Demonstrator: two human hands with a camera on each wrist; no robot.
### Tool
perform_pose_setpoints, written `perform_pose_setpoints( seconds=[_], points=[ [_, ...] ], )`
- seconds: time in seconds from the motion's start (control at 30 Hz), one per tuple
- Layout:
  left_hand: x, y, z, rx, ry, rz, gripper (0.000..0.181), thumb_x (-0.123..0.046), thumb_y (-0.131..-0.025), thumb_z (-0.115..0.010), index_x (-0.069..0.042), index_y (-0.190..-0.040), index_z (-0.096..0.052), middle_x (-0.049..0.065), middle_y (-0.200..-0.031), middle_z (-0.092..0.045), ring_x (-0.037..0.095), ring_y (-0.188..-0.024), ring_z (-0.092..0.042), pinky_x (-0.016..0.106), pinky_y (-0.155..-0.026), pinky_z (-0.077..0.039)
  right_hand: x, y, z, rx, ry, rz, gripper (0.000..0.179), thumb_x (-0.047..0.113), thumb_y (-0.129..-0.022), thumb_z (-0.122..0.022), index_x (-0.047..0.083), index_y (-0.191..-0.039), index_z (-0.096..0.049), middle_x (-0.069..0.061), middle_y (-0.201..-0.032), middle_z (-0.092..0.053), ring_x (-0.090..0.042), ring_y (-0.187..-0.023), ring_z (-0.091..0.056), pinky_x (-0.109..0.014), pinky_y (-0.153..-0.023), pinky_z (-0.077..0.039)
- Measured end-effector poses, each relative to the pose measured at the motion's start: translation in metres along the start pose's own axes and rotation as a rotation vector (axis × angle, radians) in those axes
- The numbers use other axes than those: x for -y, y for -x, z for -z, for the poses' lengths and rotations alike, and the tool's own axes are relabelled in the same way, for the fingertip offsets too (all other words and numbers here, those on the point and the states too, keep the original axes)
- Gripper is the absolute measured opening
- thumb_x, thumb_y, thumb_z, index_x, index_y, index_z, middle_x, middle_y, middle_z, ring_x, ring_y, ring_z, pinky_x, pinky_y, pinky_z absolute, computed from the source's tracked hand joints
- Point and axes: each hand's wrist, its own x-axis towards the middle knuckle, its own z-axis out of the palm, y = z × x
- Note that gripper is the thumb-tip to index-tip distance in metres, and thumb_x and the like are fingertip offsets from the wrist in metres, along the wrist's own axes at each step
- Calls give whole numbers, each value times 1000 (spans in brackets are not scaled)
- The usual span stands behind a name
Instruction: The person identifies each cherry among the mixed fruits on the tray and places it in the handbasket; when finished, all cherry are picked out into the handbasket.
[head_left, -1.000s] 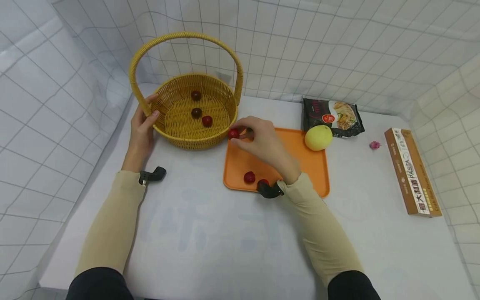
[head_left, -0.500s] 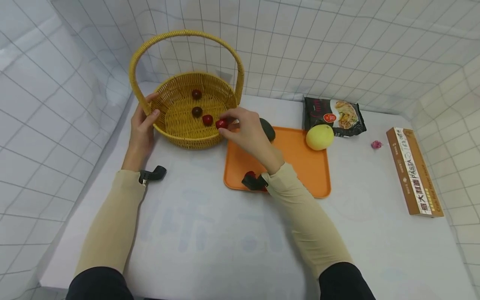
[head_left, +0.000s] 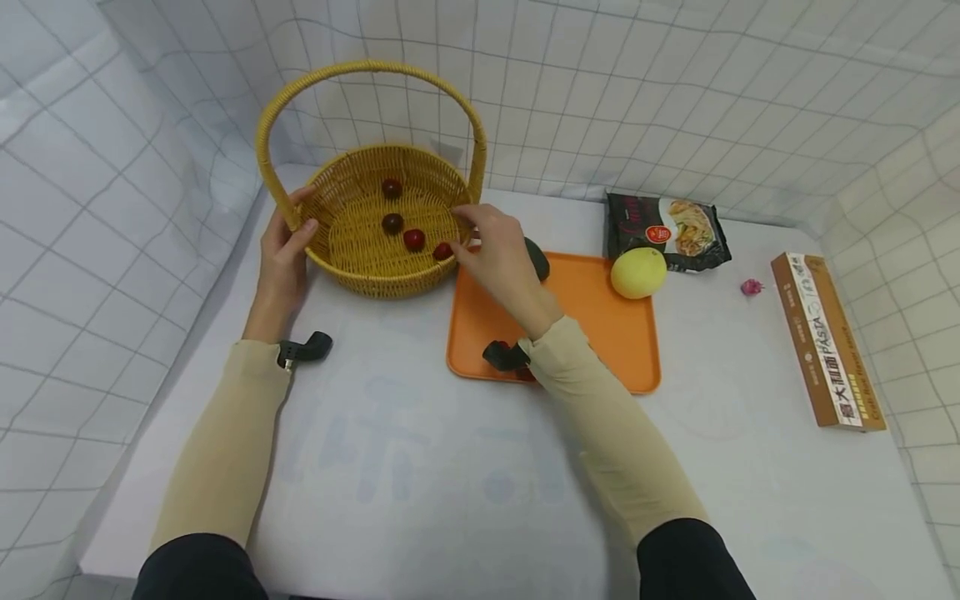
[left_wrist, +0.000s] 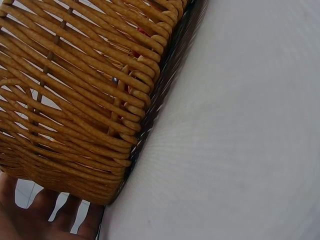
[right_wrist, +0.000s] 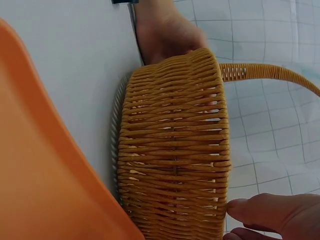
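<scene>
My left hand (head_left: 281,258) grips the left rim of a yellow wicker basket (head_left: 390,285), thumb over the edge and fingers against the outer wall. Inside lie a dark cherry (head_left: 392,188), another dark cherry (head_left: 392,223), a red cherry (head_left: 413,240) and, near the right wall, one more red cherry (head_left: 442,251). My right hand (head_left: 502,258) is at the right rim by the handle's foot, thumb and fingers spread apart. In the right wrist view, the right thumb (right_wrist: 245,207) is at the rim. The fourth cherry sits just beyond that thumb.
An orange tray (head_left: 600,325) bears a dark green avocado (head_left: 537,259), partly hidden, and a yellow fruit (head_left: 638,272). Red fruit on it is mostly hidden by the right wrist. Behind lies a black food packet (head_left: 667,233); rightward are a small pink bulb (head_left: 751,287) and a pasta box (head_left: 828,342).
My right hand has moved left from above the tray to the basket with a red cherry and let it go inside. The left hand has stayed on the rim.
</scene>
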Motion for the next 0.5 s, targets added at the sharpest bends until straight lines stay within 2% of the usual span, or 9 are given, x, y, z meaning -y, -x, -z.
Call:
perform_pose_setpoints(
  seconds=[0.1,0.33,0.5],
  points=[
    [-1,0,-1,-2,8,3,50,-12,-98,-66,-7,-147,-59,12,-155,-49,26,-141,-41,32,-110,-32,-2,7,4,-27,-8,9,39,6,-97,-73,0,-136,-66,-17,-129,-70,-30,-115,-68,-38,-97,-57],
    [-1,0,-1,-3,-9,9,50,-13,-98,-66,-9,-147,-59,10,-155,-49,26,-143,-40,32,-112,-30,-11,31,19,-101,-17,84,34,4,-94,-77,-3,-127,-71,-19,-122,-74,-31,-109,-72,-40,-96,-57],
    [0,2,1,-4,-3,5,51,-12,-98,-67,-8,-147,-59,11,-154,-50,27,-142,-41,32,-112,-31,-22,52,32,-90,-48,88,31,6,-94,-78,-3,-123,-73,-19,-119,-74,-31,-106,-73,-39,-96,-58]
  ],
)
